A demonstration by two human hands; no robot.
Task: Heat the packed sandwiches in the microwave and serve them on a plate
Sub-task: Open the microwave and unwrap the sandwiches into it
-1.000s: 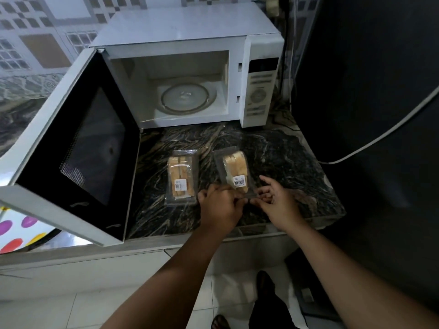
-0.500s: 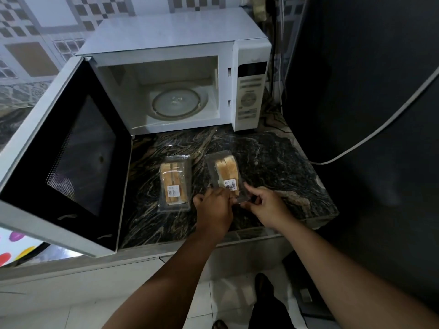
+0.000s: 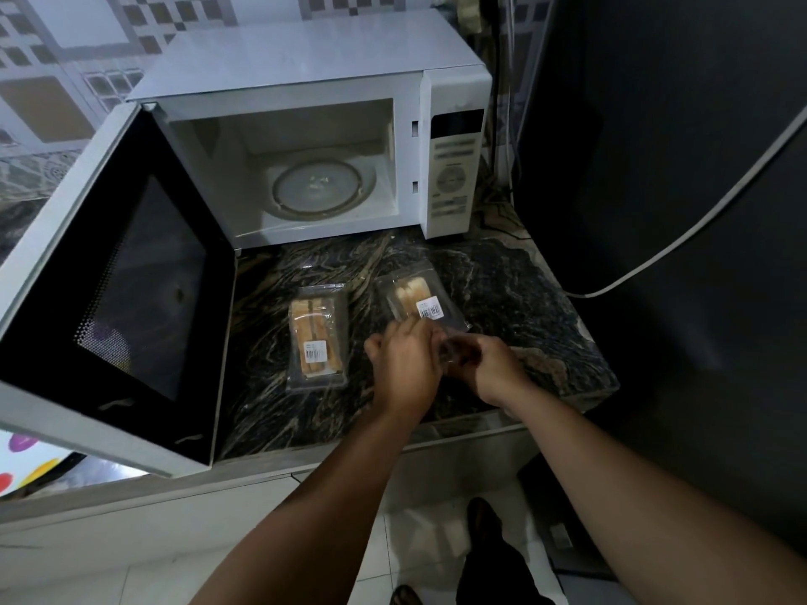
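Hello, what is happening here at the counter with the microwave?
A person stands at a dark marble counter and works with both hands on the near end of the right sandwich pack. The left hand and the right hand pinch its plastic edge, seemingly to open it. The left sandwich pack lies untouched beside it. The microwave stands behind with its door wide open and only the glass turntable inside. No plate is in view.

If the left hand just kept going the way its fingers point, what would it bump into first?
Probably the right-hand sandwich pack, which the left hand already grips at its near edge; beyond that, the open microwave. Depth is unclear.
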